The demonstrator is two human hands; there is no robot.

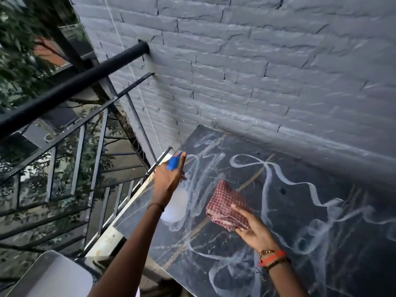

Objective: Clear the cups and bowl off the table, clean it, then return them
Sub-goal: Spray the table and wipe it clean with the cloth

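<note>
Table (300, 221) against wall (257, 61); railing (75, 86) left; chair (53, 277) near-left.

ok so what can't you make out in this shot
Head view only:
- spray bottle: body motion-blurred, partly behind the left hand; label unreadable.
- table: right and near edges cut off by the frame.
- cups and bowl: not in view, whereabouts unknown.
- pale grey object, bottom left: cut by the frame edge, unidentifiable.
- checked cloth in the right hand: underside hidden.

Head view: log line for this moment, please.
phase: cleaning | left hand: holds spray bottle | right hand: holds cloth | table: white streaks | cups, bowl: not in view
</note>
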